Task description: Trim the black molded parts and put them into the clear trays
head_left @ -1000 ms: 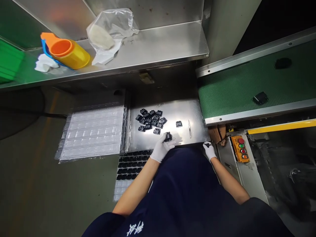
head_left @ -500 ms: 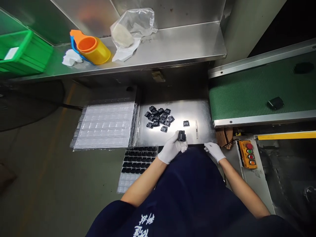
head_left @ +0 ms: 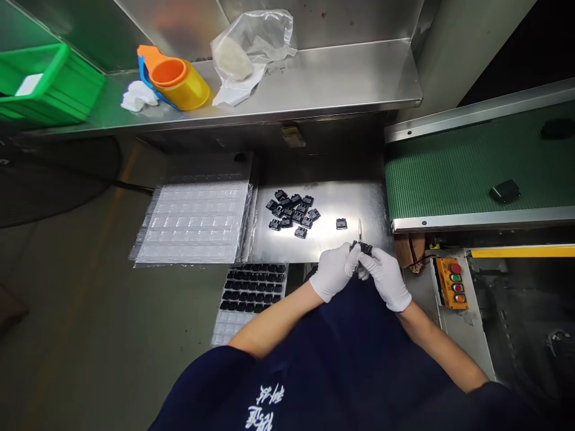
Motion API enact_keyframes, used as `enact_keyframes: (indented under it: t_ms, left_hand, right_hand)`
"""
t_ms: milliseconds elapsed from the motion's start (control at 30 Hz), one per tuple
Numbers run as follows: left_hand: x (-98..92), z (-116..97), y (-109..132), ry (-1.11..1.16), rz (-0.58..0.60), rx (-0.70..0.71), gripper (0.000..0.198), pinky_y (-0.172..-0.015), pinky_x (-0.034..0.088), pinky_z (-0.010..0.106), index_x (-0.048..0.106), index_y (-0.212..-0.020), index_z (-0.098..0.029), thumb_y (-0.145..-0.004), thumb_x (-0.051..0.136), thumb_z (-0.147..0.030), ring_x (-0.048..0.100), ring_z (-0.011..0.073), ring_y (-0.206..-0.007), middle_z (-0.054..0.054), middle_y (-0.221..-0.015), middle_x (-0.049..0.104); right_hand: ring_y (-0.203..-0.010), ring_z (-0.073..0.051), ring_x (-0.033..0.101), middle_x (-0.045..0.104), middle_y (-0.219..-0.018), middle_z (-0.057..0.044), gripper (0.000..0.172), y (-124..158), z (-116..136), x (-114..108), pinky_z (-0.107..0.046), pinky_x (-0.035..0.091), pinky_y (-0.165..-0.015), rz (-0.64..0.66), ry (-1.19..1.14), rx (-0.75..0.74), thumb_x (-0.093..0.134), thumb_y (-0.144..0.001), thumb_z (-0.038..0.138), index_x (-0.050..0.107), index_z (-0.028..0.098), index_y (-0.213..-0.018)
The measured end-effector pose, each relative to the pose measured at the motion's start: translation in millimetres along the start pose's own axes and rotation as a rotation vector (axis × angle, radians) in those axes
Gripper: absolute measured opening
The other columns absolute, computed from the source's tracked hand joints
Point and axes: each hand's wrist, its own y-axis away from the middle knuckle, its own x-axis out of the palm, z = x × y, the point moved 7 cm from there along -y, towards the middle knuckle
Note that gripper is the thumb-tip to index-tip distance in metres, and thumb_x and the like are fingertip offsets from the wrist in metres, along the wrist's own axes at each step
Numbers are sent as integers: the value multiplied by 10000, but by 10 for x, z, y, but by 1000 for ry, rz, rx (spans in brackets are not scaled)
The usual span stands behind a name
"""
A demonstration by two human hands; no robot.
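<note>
My left hand and my right hand, both in white gloves, meet at the front edge of a steel plate. Between their fingertips they grip a black plastic connector. Several loose black connectors lie in a cluster on the plate, left of my hands. A single connector sits apart, and a thin metal tool lies just above my fingers.
A blister tray with black connectors lies below the plate, beside a stack of transparent trays. To the right run a green conveyor belt carrying black parts and a button box. A steel shelf holds a yellow jug and a bag.
My right hand has risen from the plate's edge to join my left on the connector. My left hand has moved right, and the connector is now held between both hands.
</note>
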Motion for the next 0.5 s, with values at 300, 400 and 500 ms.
enact_keyframes:
  t_ms: [300, 400, 500]
  left_hand:
    - [-132, -114, 130, 313, -68, 111, 438, -644, 369, 318, 500, -681, -225, -1064, 388, -404, 439, 168, -539, 30, -590, 541]
    - [-113, -120, 146, 449, 73, 53, 475, -641, 423, 313, 489, -695, -223, -1086, 266, -376, 515, 165, -564, 33, -608, 607]
    - [-154, -114, 180, 548, 185, 7, 381, -583, 428, 297, 510, -744, -212, -1051, 374, -392, 508, 145, -544, 9, -617, 594]
  right_hand:
    - [-559, -146, 626, 692, -692, -30, 487, 78, -34, 121, -271, 524, -526, 189, -197, -54, 748, -879, 632, 676, 159, -970]
    - [-568, -151, 621, 685, -702, -31, 471, 91, -19, 145, -282, 519, -539, 245, -269, -50, 729, -901, 629, 677, 165, -966]
    - [-583, -154, 621, 679, -712, -32, 463, 103, 67, 122, -293, 526, -562, 263, -281, -69, 713, -911, 633, 681, 171, -927]
